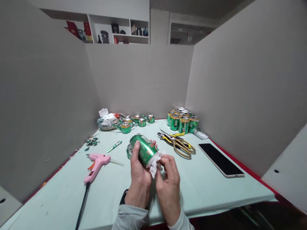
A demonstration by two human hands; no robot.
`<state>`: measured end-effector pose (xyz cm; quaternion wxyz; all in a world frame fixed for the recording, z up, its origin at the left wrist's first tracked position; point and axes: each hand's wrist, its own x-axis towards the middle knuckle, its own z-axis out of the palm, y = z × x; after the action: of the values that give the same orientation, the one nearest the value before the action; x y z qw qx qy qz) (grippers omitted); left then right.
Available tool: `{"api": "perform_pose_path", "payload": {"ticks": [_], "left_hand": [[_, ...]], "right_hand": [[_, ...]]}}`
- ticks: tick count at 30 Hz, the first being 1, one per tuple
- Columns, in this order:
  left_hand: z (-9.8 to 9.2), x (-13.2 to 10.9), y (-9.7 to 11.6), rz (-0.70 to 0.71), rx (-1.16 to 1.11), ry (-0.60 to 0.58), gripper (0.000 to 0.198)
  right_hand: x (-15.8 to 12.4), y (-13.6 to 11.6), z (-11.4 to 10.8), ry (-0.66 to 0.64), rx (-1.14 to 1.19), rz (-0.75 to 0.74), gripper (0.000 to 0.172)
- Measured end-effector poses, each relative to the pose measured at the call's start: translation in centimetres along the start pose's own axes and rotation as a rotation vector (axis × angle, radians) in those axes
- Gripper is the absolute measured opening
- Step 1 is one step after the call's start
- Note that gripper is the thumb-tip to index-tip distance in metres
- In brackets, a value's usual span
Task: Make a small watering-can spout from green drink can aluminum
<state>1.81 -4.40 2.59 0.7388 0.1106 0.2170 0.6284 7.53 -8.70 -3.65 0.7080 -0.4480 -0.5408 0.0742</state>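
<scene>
A green can [144, 147], tilted over the middle of the table, is held in my left hand [139, 174], its thumb along the near side and fingertips showing past the far side. Against the can's lower right end lies a crumpled white tissue [154, 164]. My right hand [169, 179] pinches that tissue between thumb and fingers. Just behind the held can, on its left, part of another green and silver can piece [129, 150] shows; the rest of it is hidden.
A pink glue gun [97, 166] and green-white pen [114, 146] lie left. Golden scissors [183, 148] and yellow-handled pliers [178, 135] lie right, near a black-screened tablet [222, 159]. Several cans [184, 124] stand back right; cut cans [142, 122] and a wipes pack [108, 121] sit back left.
</scene>
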Motion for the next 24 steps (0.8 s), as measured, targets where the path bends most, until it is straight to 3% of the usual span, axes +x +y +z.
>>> {"api": "perform_pose_path", "payload": {"ticks": [4,11,15,19,24], "left_hand": [[-0.3,-0.2,-0.4,0.108,0.071,-0.01,0.021],[-1.0,-0.4,-1.3,0.329,0.152,-0.067,0.04],[-1.0,0.1,-1.2,0.296,0.086,-0.068,0.028],[-0.6,0.1,-0.9,0.199,0.041,-0.096,0.015],[-0.8,-0.7,-0.4,0.129,0.087,-0.133,0.021]], "right_hand": [[-0.6,-0.1,-0.6,-0.088,0.063,0.045,0.019],[-0.9,-0.8,-2.2,-0.109,0.197,0.089,0.01],[-0.6,-1.6,-3.1,-0.091,0.204,0.032,0.011],[0.1,-1.8,-3.3,-0.089,-0.001,-0.196,0.021],[0.0,-1.7,-3.3,-0.079,-0.129,-0.274,0.031]]}}
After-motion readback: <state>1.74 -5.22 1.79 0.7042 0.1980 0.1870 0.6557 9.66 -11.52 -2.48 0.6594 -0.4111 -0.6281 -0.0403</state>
